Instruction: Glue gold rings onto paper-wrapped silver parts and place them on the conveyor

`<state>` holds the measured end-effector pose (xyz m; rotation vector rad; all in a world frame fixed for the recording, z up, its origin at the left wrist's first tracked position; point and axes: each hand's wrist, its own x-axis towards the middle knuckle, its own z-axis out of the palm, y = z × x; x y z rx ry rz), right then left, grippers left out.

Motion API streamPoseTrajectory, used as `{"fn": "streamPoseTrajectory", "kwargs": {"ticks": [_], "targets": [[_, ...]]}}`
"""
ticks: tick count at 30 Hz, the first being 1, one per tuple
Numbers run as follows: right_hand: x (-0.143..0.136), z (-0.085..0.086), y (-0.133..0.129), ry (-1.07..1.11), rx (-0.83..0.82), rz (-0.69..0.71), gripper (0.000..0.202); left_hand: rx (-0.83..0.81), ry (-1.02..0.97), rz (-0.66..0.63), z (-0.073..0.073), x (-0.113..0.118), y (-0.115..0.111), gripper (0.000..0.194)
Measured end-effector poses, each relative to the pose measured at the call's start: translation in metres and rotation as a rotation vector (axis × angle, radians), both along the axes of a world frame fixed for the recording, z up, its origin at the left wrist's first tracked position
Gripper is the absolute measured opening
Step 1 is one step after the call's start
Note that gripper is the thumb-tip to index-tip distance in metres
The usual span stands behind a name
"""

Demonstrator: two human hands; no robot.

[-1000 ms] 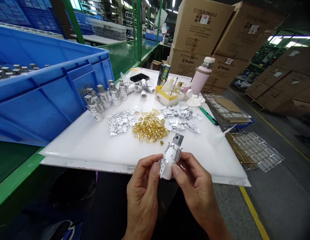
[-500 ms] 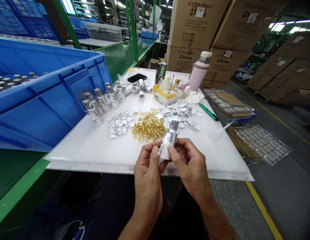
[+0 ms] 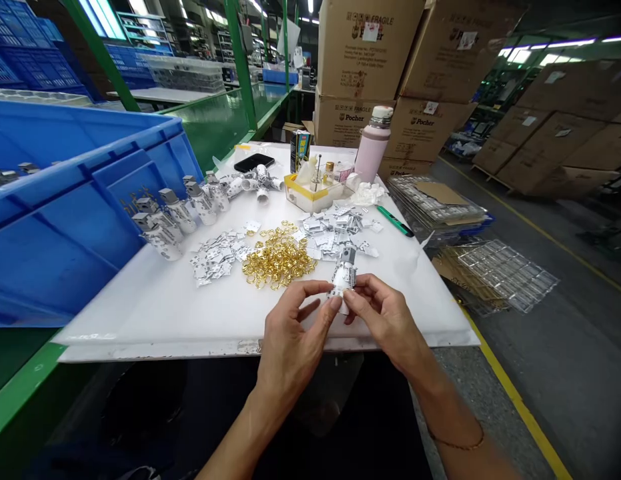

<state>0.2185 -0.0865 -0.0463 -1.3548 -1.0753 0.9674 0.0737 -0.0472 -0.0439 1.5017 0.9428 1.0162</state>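
A small white model part (image 3: 345, 275) with grey details and a grey block on top stands upright between my hands, over the table's near side. My left hand (image 3: 296, 330) has its thumb and forefinger closed on the part's lower left side. Gripping the lower right side is my right hand (image 3: 385, 320), with its thumb at the front and fingers partly hidden behind. Just beyond lie a heap of gold rings (image 3: 277, 257) and a pile of small white-and-grey flat pieces (image 3: 335, 230). Similar model parts (image 3: 160, 235) stand in a row at the left.
A blue crate (image 3: 55, 247) borders the table's left side. Toward the back are a phone (image 3: 253, 163), a yellow-edged tray (image 3: 310, 199), a pink bottle (image 3: 373, 147) and a green cutter (image 3: 394, 221). Stacked cartons (image 3: 365, 73) rise behind; clear plastic trays (image 3: 507, 270) sit at right.
My view has turned slightly right, so the table appears farther left. My left thumb has moved up the part, and the part has turned to a more upright pose.
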Motion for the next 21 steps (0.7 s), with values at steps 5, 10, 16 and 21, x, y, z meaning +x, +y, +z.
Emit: {"fn": "streamPoseTrajectory", "kwargs": {"ticks": [5,10,16,21], "targets": [[0.011,-0.002,0.007,-0.046,0.009,-0.031,0.028,0.105,0.077,-0.026,-0.002,0.004,0.012,0.021],[0.022,-0.003,0.005,-0.056,0.031,-0.108,0.026,0.09,0.045,0.071,-0.003,0.004,0.013,0.019],[0.019,0.011,-0.016,0.38,0.092,0.069,0.019,-0.093,-0.151,0.016,0.007,-0.006,0.0,0.026],[-0.003,0.013,-0.03,0.799,-0.122,0.452,0.03,-0.574,-0.419,-0.41,0.011,-0.015,-0.012,0.048]]}}
